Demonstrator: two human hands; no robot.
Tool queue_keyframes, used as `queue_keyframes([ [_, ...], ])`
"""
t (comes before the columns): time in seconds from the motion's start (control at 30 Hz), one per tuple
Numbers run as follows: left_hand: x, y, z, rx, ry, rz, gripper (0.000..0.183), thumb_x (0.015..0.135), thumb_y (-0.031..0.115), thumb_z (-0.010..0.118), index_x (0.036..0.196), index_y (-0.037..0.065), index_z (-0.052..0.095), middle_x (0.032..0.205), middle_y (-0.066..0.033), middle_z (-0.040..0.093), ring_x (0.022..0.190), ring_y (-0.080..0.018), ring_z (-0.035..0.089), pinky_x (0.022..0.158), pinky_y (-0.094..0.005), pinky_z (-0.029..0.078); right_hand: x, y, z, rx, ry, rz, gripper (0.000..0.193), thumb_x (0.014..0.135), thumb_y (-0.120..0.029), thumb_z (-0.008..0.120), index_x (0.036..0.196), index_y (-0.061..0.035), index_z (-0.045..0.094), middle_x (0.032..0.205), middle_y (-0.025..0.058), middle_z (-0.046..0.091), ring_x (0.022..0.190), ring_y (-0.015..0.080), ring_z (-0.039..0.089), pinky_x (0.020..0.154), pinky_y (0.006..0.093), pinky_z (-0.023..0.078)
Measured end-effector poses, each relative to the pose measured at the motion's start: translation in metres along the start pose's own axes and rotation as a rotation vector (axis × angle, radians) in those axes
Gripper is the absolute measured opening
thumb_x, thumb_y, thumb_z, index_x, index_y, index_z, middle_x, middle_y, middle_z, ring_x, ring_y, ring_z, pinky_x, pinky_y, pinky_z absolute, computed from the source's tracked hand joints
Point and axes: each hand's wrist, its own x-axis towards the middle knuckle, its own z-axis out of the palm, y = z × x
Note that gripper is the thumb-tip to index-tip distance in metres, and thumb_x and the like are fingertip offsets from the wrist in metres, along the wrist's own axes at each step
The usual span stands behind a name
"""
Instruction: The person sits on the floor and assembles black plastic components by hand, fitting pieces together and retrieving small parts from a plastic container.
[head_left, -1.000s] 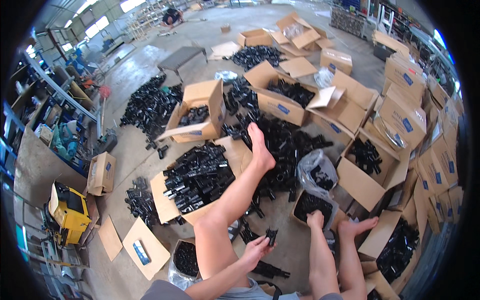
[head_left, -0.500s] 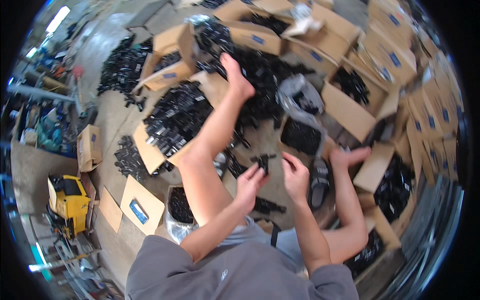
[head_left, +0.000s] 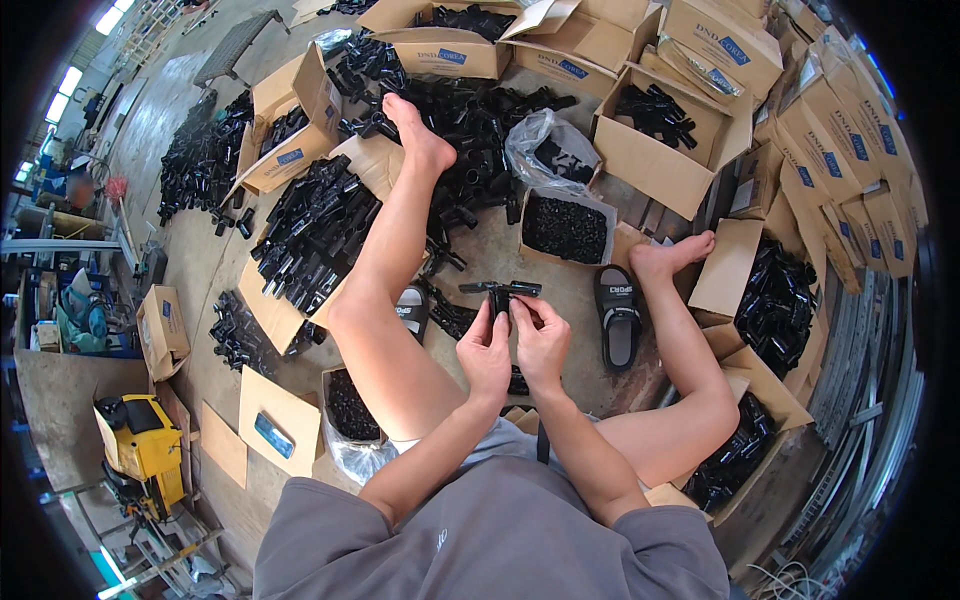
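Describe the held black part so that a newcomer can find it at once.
Start at the grey shirt, bottom centre, and look up to the left hand and right hand. Between them is the T-shaped black part, the only one held up.

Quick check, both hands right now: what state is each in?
Left hand: closed, fingertips pinching the black T-shaped part.
Right hand: closed, fingertips on the same part from the other side.

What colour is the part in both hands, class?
The T-shaped fitting is black, clearest in head view.
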Motion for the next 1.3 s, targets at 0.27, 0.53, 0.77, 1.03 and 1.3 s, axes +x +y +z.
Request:
queue_keyframes([
  [0.27, 0.005, -0.005, -0.005, 0.117, 0.010, 0.058, 0.043, 0.102, 0.001, 0.063, 0.144, -0.009, 0.056, 0.125, -0.0119, 0.072, 0.106, -0.0101, 0.066, 0.092, -0.0245, 0.054, -0.002, -0.002, 0.010, 0.107, 0.046, 0.043, 0.016, 0.096, -0.009, 0.074, 0.105, 0.0047, 0.076, 0.090, 0.0085, 0.078, 0.078, 0.0092, 0.068, 0.070, 0.0259, 0.054],
  [0.53, 0.008, -0.004, -0.004, 0.160, 0.025, 0.127, 0.043, 0.102, 0.002, 0.063, 0.144, -0.007, 0.057, 0.120, -0.0103, 0.074, 0.100, -0.0077, 0.065, 0.087, -0.0233, 0.054, 0.002, 0.014, 0.013, 0.180, 0.024, 0.056, 0.017, 0.097, -0.009, 0.073, 0.106, 0.0046, 0.076, 0.091, 0.0091, 0.078, 0.079, 0.0103, 0.068, 0.070, 0.0275, 0.053],
  [0.77, 0.008, -0.003, -0.004, 0.233, 0.034, 0.145, 0.043, 0.101, 0.003, 0.065, 0.143, -0.004, 0.059, 0.114, -0.0083, 0.076, 0.095, -0.0058, 0.064, 0.083, -0.0229, 0.053, 0.004, 0.018, 0.010, -0.145, 0.060, -0.092, 0.021, 0.095, -0.015, 0.076, 0.104, 0.0033, 0.076, 0.096, 0.0157, 0.076, 0.082, 0.0210, 0.072, 0.075, 0.0351, 0.054],
  [1.03, 0.009, -0.006, -0.004, 0.217, 0.027, 0.136, 0.041, 0.102, 0.003, 0.064, 0.143, -0.004, 0.060, 0.114, -0.0086, 0.076, 0.097, -0.0062, 0.064, 0.085, -0.0228, 0.053, 0.003, 0.024, 0.011, 0.108, 0.021, 0.046, 0.018, 0.095, -0.012, 0.077, 0.104, 0.0042, 0.076, 0.096, 0.0095, 0.078, 0.083, 0.0123, 0.069, 0.077, 0.0292, 0.055],
  [1.3, 0.009, -0.003, -0.005, 0.255, 0.027, 0.149, 0.042, 0.101, 0.003, 0.065, 0.142, -0.003, 0.061, 0.114, -0.0083, 0.076, 0.094, -0.0052, 0.063, 0.080, -0.0220, 0.053, 0.004, 0.024, 0.012, 0.123, 0.024, 0.061, 0.019, 0.095, -0.012, 0.077, 0.105, 0.0043, 0.076, 0.094, 0.0088, 0.078, 0.082, 0.0098, 0.068, 0.076, 0.0274, 0.055],
])
